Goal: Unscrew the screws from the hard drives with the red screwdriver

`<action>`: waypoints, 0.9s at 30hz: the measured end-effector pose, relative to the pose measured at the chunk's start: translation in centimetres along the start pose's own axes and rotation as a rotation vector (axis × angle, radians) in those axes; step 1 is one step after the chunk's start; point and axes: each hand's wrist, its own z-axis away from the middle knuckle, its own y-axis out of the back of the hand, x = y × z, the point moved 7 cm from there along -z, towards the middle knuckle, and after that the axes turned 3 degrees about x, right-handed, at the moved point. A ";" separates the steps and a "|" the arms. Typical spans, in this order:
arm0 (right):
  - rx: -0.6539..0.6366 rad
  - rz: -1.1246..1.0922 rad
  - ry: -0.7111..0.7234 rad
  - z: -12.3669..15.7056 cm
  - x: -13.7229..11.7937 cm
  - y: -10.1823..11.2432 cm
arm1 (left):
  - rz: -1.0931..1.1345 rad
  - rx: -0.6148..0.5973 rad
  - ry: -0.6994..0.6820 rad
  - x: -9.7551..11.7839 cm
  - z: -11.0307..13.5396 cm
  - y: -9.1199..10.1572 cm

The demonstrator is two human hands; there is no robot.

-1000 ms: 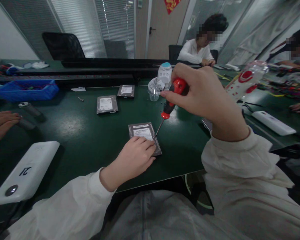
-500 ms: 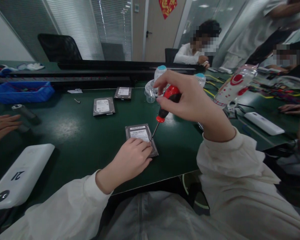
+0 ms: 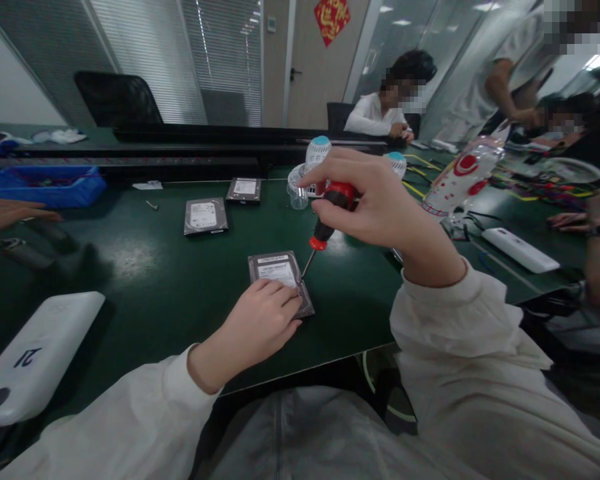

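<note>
On the dark green worktable (image 3: 145,280), the left hand (image 3: 260,320) presses flat on a hard drive (image 3: 275,270); the right hand (image 3: 375,200) grips a red-handled screwdriver (image 3: 327,223), tip on the drive

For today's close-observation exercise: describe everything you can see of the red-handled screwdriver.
The screwdriver has a red and black handle, plastic by its look, a red collar and a thin metal shaft. It leans, handle up and right, tip down on the right edge of the hard drive. The right hand grips its handle.
</note>
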 end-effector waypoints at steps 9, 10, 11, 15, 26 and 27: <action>0.001 0.043 -0.019 0.1 0.1 -0.2 | 0.018 -0.028 0.020 -0.1 -0.1 -0.3; 0.003 0.057 -0.040 0.1 0.3 -0.2 | 0.018 -0.032 0.021 -0.1 -0.1 -0.3; 0.002 0.052 -0.042 0.2 0.4 -0.2 | 0.019 -0.034 0.021 -0.1 -0.1 -0.3; -0.043 -0.101 0.023 0.4 -0.1 -0.2 | 0.024 -0.028 0.022 -0.1 -0.1 -0.2; 0.015 -0.024 -0.095 0.1 0.2 -0.2 | 0.014 0.008 0.014 -0.1 0.0 0.0; 0.020 -0.025 -0.116 0.2 0.3 -0.1 | 0.019 0.008 0.016 -0.1 0.0 -0.1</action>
